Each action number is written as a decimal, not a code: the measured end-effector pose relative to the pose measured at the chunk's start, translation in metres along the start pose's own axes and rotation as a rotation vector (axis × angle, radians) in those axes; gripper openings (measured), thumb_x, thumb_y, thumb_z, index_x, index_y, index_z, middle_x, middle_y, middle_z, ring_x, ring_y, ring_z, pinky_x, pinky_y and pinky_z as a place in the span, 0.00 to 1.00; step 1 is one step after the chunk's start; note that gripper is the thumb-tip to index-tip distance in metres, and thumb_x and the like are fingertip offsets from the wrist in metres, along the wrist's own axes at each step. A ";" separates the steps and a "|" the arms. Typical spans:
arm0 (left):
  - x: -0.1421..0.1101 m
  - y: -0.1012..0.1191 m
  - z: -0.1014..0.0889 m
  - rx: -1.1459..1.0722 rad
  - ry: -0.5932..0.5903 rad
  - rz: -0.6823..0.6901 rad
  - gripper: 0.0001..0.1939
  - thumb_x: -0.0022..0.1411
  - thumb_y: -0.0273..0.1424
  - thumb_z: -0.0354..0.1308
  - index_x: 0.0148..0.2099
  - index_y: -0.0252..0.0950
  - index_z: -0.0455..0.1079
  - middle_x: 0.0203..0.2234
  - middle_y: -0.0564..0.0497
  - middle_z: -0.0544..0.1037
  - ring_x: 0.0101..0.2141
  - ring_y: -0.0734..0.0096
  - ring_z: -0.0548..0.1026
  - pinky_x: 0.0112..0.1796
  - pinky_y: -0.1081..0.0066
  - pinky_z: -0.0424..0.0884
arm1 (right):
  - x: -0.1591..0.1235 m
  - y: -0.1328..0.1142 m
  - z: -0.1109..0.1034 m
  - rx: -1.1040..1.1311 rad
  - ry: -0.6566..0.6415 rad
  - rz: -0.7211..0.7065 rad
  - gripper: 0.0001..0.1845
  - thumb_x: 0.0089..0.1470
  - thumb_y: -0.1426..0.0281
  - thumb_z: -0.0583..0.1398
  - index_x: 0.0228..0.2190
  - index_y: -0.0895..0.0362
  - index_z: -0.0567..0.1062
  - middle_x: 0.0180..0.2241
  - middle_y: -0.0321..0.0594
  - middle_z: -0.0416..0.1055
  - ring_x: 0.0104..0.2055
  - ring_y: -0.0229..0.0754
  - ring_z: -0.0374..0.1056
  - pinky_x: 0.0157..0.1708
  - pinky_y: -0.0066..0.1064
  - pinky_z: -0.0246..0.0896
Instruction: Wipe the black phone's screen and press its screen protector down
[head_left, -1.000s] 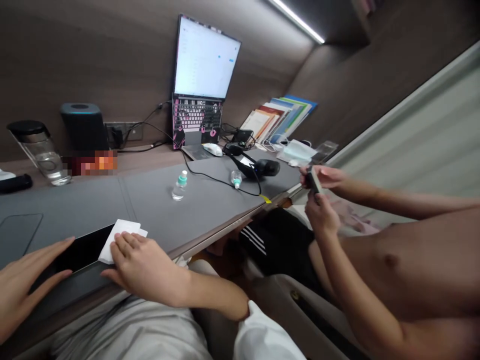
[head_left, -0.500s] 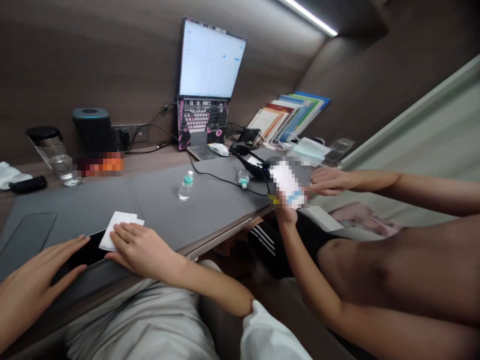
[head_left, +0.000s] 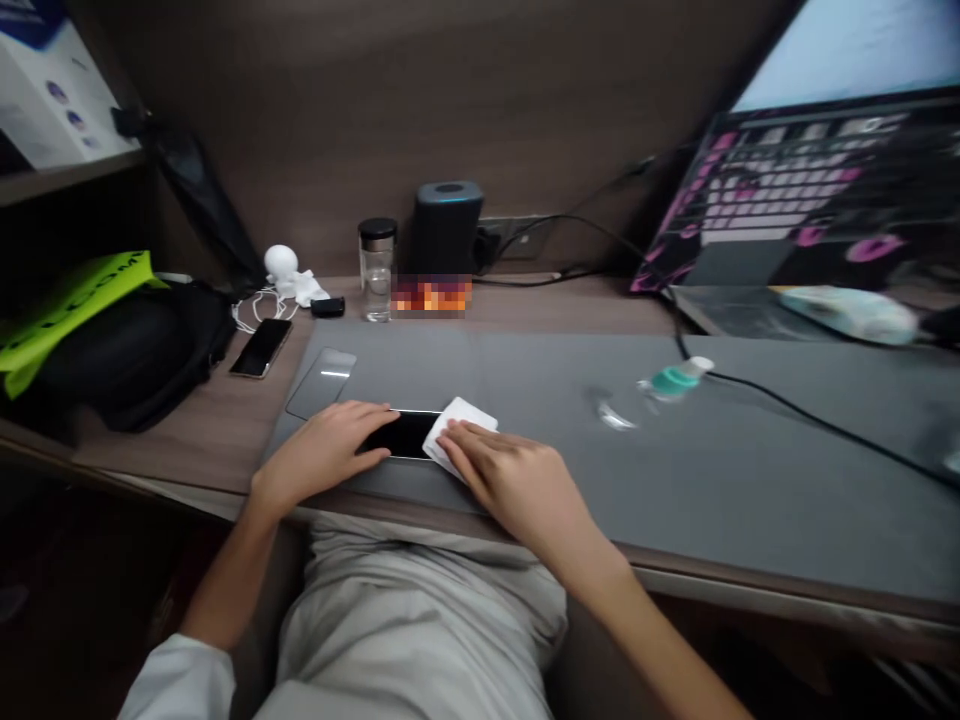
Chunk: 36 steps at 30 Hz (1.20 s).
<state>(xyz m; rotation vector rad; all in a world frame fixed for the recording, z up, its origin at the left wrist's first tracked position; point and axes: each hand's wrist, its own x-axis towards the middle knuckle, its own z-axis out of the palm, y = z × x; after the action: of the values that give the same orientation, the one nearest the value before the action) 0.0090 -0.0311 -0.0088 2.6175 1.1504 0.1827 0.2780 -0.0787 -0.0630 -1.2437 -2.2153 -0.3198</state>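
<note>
A black smartphone lies flat on the grey desk mat, close to the desk's front edge. My left hand rests on its left end and steadies it. My right hand presses a folded white wipe onto the phone's right end, and the wipe and fingers hide that part of the screen. A transparent screen protector lies on the mat just beyond my left hand, not touching it.
A second smartphone lies on the wooden desk left of the mat, near a black bag with a neon-yellow strap. A glass tumbler, dark speaker, small water bottle, cable and patterned laptop stand beyond.
The view has swung left, bringing the bag and second smartphone into sight. The other person's hands and the blurred item have left view. My hands remain on the phone and wipe.
</note>
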 end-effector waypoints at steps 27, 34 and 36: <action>0.003 -0.013 0.004 -0.051 0.053 -0.015 0.26 0.78 0.38 0.64 0.73 0.43 0.69 0.66 0.47 0.77 0.65 0.56 0.75 0.66 0.58 0.70 | -0.001 -0.014 -0.010 -0.023 -0.198 0.079 0.23 0.79 0.66 0.52 0.53 0.66 0.83 0.55 0.61 0.85 0.56 0.58 0.84 0.54 0.44 0.80; 0.000 -0.030 0.012 0.015 0.102 0.012 0.29 0.80 0.45 0.59 0.76 0.48 0.65 0.65 0.47 0.78 0.64 0.55 0.77 0.63 0.57 0.73 | 0.017 0.000 -0.012 0.014 -0.215 0.031 0.25 0.79 0.59 0.55 0.61 0.63 0.80 0.63 0.50 0.80 0.66 0.49 0.77 0.71 0.38 0.68; 0.004 -0.038 0.021 0.078 0.163 0.056 0.38 0.78 0.49 0.59 0.82 0.49 0.55 0.65 0.44 0.78 0.62 0.51 0.78 0.61 0.54 0.74 | 0.014 0.011 -0.034 0.090 -0.159 0.009 0.28 0.79 0.57 0.54 0.67 0.61 0.75 0.68 0.47 0.76 0.71 0.46 0.72 0.75 0.38 0.62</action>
<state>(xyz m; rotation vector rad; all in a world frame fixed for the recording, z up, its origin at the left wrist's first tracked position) -0.0097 -0.0077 -0.0403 2.7476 1.1577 0.3759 0.2940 -0.0781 -0.0280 -1.2684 -2.3293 -0.1189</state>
